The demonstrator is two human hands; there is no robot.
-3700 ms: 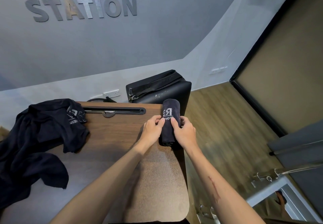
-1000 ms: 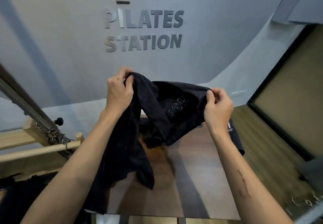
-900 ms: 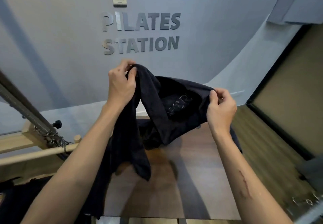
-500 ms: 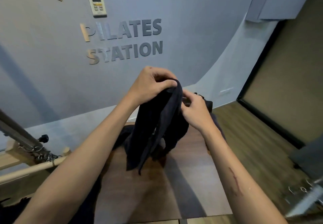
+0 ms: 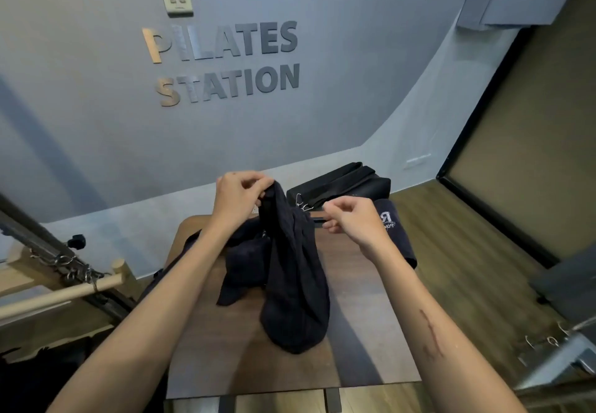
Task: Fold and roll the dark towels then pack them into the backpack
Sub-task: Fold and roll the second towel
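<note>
Looks like the unfolding step for a fresh dark towel (image 5: pixel 292 270); the left hand (image 5: pixel 237 198) pinches its top edge and holds it bunched above the wooden table (image 5: pixel 354 332), bottom end resting there; the right hand (image 5: pixel 353 219) is loosely curled, holding nothing; a rolled towel (image 5: pixel 392 229) sits beside the black backpack (image 5: pixel 342 182); next the right hand probably needs a corner so it spreads flat.
</note>
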